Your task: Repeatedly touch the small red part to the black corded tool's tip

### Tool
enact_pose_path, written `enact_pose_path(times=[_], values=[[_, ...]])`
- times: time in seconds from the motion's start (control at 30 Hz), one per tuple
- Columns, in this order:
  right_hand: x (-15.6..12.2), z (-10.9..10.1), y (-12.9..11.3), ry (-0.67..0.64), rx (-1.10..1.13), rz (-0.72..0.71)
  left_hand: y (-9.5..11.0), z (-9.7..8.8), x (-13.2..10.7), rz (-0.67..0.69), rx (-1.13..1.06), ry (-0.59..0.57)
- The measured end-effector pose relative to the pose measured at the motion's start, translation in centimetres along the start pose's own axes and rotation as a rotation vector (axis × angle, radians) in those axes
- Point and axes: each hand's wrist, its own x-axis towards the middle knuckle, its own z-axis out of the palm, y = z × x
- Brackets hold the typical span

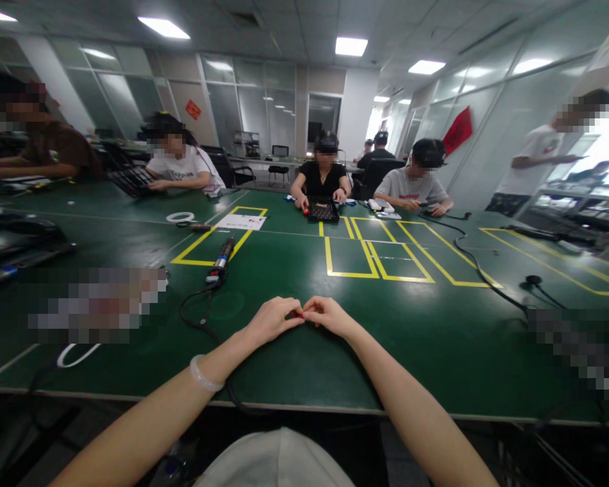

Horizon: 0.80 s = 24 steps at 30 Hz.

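Close together above the green table (264, 368), my two hands meet at a small red piece (298, 314), mostly hidden by the fingers. My left hand (277, 319) pinches it between thumb and fingers. From the other side, the fingertips of my right hand (329, 316) are closed at the same piece. Its exact kind is too small to make out. Left of my hands lies an electric screwdriver (222, 262) with a dark body, a blue band and a black cord (195, 318).
Yellow tape outlines (352, 275) mark the table beyond my hands. A white sheet (241, 222) lies farther left. A black cable (467, 253) runs along the right. Across the table, a person (326, 177) handles a black tray (323, 210); others sit on both sides.
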Motion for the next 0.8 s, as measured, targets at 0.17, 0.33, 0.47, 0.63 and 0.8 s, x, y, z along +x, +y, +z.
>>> enact_pose_path(times=[0.17,0.33,0.47,0.63,0.8], values=[[-0.2,-0.3,-0.4,-0.083,0.136,0.041,0.7,-0.1,0.0,0.032,-0.002,0.001],[-0.5,-0.7,-0.4,-0.064,0.136,0.038,-0.5,-2.5,0.2,-0.099,0.013,0.053],[-0.5,-1.0,0.0,-0.058,0.110,0.038,-5.4,-6.2,-1.6,-0.430,0.270,0.328],[-0.5,-1.0,-0.1,-0.067,0.112,0.031,-10.9,-9.3,-5.7,-0.978,0.530,0.310],[-0.5,-0.8,-0.4,-0.067,0.090,0.046,-11.5,-9.3,-6.2,-1.102,0.381,-0.014]])
